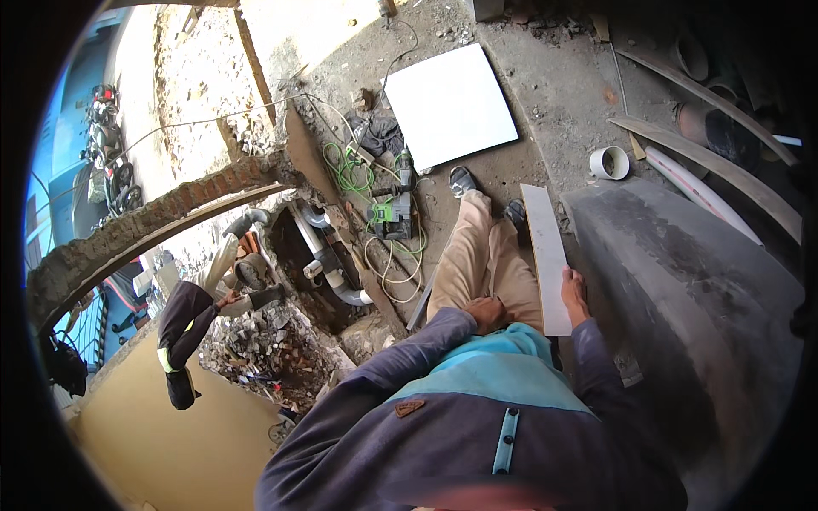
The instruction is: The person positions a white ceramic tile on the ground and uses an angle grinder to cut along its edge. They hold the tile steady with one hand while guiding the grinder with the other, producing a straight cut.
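Observation:
My right hand (575, 295) is closed round the right edge of a long, narrow, pale grey tile strip (547, 264). The strip stands beside my right leg, its far end close to my right foot. Against my lap, at the hem of my turquoise and dark shirt, rests my left hand (486, 314) with its fingers curled in. Whether anything is inside those fingers is hidden. Beyond my feet a large white square tile (452, 104) lies on the dusty floor.
Left of my legs lie a green power tool (392, 218), a slimmer grey tool (404, 169) and tangled cords (348, 175). Further left, a pit holds grey pipes (328, 260); another person (192, 319) is by the rubble. A grey slab (682, 272) and white cup (609, 163) are right.

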{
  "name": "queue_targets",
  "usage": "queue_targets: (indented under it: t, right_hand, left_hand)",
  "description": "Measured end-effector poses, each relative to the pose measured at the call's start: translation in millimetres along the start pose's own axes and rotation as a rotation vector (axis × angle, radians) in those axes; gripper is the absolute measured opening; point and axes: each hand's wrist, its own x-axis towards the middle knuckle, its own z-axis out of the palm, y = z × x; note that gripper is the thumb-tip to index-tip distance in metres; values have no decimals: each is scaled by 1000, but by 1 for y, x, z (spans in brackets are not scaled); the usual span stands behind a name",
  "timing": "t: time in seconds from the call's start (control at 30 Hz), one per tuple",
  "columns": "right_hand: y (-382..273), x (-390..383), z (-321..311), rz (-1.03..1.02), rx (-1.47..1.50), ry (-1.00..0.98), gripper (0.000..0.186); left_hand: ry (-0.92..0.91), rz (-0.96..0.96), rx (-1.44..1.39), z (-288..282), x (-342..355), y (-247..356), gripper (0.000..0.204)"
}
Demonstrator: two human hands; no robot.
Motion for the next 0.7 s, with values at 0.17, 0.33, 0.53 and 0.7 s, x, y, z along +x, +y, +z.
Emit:
queue_targets:
  t: [0.17, 0.33, 0.53, 0.7]
  right_hand:
    - [-37, 47, -39, -28, 61, 101, 73]
    - [-89, 208, -43, -107, 68, 249, 76]
    - [-136, 453, 6, -159, 102, 436, 69]
    - [-135, 625, 64, -221, 249, 410, 64]
  left_hand:
    - [-56, -241, -462, -21, -13, 2, 78]
    - [-209, -139, -613, -53, 30, -55, 72]
    - [499, -59, -865, -171, 134, -284, 52]
    - [1151, -404, -575, -280, 258, -576, 45]
